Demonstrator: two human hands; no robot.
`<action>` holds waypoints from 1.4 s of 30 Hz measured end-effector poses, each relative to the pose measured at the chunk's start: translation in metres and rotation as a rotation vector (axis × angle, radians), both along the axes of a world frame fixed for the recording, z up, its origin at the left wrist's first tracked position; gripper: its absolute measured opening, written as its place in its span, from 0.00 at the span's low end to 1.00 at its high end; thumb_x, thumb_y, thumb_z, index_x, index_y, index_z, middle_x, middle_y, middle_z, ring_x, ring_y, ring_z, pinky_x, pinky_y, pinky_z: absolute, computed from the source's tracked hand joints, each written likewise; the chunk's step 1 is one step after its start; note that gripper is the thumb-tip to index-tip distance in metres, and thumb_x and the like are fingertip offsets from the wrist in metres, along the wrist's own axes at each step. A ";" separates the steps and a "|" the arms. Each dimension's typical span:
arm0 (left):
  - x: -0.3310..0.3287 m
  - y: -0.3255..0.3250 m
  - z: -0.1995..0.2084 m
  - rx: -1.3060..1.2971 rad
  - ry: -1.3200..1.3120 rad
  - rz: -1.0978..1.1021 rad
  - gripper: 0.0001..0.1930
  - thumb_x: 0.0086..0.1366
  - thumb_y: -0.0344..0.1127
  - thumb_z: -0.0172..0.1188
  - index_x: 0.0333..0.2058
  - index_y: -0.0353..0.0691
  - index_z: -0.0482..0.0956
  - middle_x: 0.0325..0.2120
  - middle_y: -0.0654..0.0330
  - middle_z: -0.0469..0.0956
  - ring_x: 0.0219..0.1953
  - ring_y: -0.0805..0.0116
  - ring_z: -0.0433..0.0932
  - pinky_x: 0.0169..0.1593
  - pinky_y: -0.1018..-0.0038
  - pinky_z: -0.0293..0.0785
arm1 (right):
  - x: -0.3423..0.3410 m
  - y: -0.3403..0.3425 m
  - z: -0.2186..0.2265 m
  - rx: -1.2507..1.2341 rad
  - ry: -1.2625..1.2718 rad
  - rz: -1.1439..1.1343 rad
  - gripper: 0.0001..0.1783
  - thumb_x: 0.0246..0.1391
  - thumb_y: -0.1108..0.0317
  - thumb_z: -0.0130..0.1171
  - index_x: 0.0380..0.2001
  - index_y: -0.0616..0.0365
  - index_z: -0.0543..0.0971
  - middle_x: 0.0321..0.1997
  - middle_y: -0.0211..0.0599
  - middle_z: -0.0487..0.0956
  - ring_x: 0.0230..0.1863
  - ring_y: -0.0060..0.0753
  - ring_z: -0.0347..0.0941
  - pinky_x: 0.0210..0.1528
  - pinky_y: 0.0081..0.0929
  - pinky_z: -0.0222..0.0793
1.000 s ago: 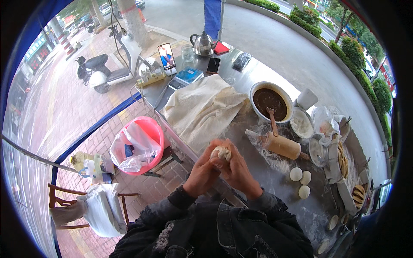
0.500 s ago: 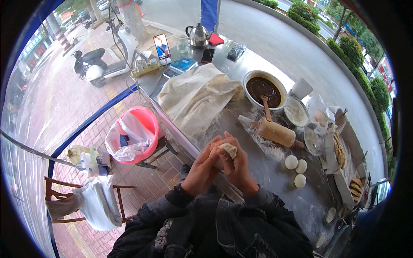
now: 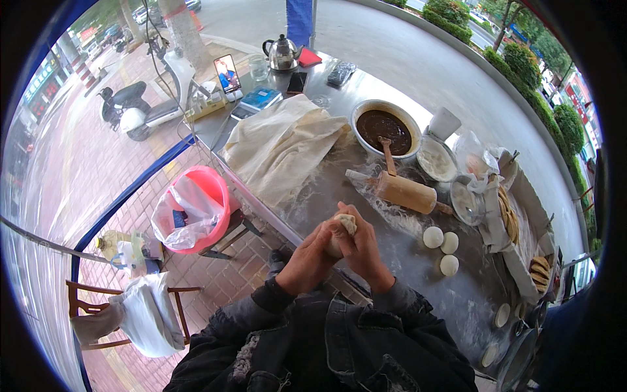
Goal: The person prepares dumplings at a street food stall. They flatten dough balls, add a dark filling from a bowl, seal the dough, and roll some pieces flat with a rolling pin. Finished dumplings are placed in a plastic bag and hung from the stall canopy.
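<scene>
Over the near edge of the metal table, my left hand point(image 3: 307, 262) and my right hand point(image 3: 363, 251) are cupped together around a lump of pale dough point(image 3: 347, 224). Its top pokes out between the thumbs and fingers, while the palms hide most of it. Several smooth white dough balls point(image 3: 449, 244) lie on the floured table to the right of my right hand. Beyond them rests a thick wooden rolling pin point(image 3: 406, 194), with flour scattered around it.
A bowl point(image 3: 358, 134) of dark brown paste holds a wooden spatula point(image 3: 388, 157). A cream cloth point(image 3: 277, 147) covers the table's left part. Lined trays point(image 3: 522, 266) with baked pieces stand right. A pink bucket point(image 3: 225, 199) sits on a stool beside the table.
The whole view has shifted slightly, so the table things appear further left. My hands stay cupped around the dough, and less of it shows between the fingers.
</scene>
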State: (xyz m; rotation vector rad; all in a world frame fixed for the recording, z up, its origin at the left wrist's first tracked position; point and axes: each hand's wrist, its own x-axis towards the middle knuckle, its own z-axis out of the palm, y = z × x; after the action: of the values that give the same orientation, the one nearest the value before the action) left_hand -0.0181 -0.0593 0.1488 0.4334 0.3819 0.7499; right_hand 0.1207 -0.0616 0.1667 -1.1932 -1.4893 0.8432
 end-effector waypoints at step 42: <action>0.050 0.018 -0.020 0.084 0.256 -0.167 0.29 0.75 0.38 0.44 0.69 0.44 0.44 0.62 0.58 0.60 0.62 0.69 0.63 0.63 0.71 0.62 | 0.039 -0.004 -0.019 -0.073 0.154 -0.218 0.12 0.63 0.65 0.53 0.42 0.64 0.75 0.49 0.44 0.79 0.52 0.33 0.73 0.63 0.31 0.59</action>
State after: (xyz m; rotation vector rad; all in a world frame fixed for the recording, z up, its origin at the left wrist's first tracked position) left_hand 0.0319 -0.0414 0.1289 0.6359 0.5476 0.5497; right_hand 0.1594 -0.0658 0.1473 -1.2885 -1.1889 0.8264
